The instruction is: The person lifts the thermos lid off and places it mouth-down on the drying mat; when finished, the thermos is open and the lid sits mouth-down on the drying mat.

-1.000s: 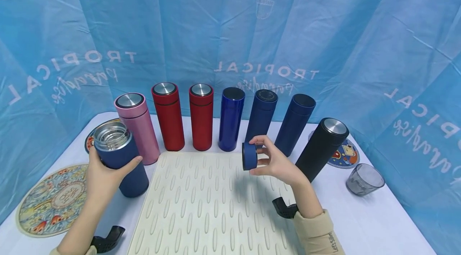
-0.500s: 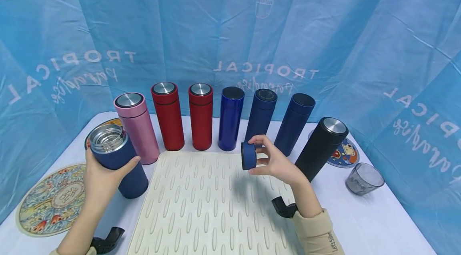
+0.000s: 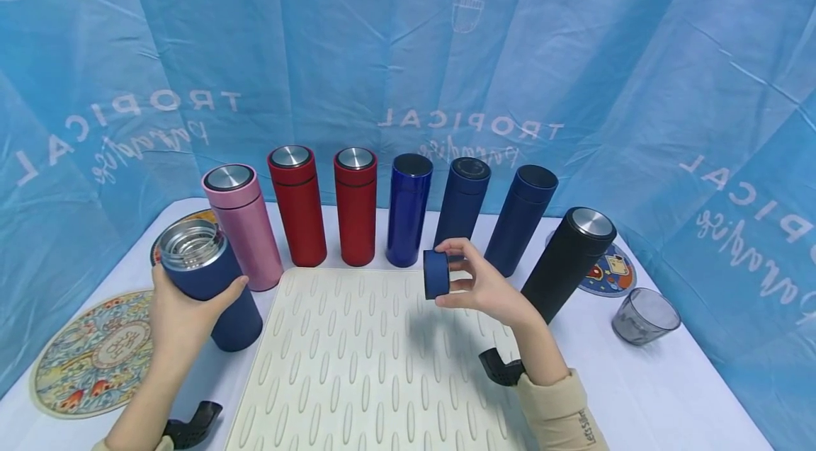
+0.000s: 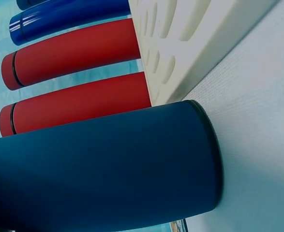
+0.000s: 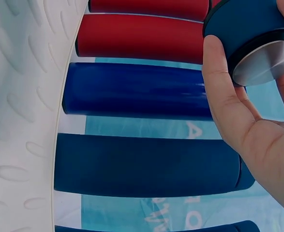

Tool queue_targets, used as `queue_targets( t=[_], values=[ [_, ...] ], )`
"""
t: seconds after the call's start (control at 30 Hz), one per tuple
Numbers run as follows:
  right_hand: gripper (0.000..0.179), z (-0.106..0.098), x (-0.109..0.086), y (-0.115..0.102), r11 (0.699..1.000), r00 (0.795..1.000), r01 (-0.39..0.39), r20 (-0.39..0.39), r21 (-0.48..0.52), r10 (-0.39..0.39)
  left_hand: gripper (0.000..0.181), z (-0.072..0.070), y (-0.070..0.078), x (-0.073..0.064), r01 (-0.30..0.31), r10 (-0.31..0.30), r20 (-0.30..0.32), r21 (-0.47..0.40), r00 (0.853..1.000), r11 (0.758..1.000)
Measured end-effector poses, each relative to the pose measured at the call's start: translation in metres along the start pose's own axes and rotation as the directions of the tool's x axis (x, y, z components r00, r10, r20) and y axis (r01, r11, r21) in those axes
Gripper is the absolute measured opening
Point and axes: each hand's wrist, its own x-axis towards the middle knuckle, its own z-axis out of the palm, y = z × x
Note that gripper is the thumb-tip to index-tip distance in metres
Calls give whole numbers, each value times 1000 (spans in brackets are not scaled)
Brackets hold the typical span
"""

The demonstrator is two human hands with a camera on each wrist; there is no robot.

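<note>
My left hand (image 3: 183, 316) grips a navy thermos bottle (image 3: 234, 313) at the left, round its upper body. The bottle has no lid on; its steel mouth (image 3: 191, 242) shows ring-shaped parts inside. It stands on the white cloth in the left wrist view, beside the cream board. Over the board's far right part, my right hand (image 3: 479, 282) pinches a navy lid (image 3: 436, 274) between thumb and fingers, tipped on its side. The right wrist view shows the lid's steel disc (image 5: 267, 63) at one end.
Behind the cream ribbed board (image 3: 357, 359) stand a pink thermos (image 3: 245, 224), red thermoses (image 3: 299, 217), blue ones (image 3: 410, 214) and a black one (image 3: 567, 260). A grey glass (image 3: 645, 318) is at the right, a round patterned mat (image 3: 95, 352) at the left. A blue curtain hangs behind.
The lid has turned in my right hand and shifted slightly left. The bottle's top, with my left hand on it, tilted a little left at first, then stayed.
</note>
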Motion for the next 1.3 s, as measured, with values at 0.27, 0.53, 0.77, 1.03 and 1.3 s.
queue_targets(
  t=[0.27, 0.53, 0.77, 1.03, 1.3],
  values=[
    [66, 16, 16, -5, 998, 1000, 15, 22, -56, -14, 104, 2, 2, 0, 3, -3, -12, 21, 1000, 1000],
    [64, 55, 48, -7, 973, 994, 97, 74, -208, -83, 104, 4, 0, 0, -4, 4, -5, 22, 1000, 1000],
    [63, 90, 78, -5, 940, 996, 77, 70, -332, -57, 105, 6, -1, 0, 9, -9, -5, 12, 1000, 1000],
    [64, 124, 109, 3, 853, 998, 65, 50, -519, -46, 106, 4, -5, 1, 12, -12, -4, 9, 1000, 1000],
    [65, 147, 127, 2, 753, 998, 68, 55, -654, -43, 106, 3, -3, 1, 11, -11, -16, 23, 1000, 1000]
  ],
)
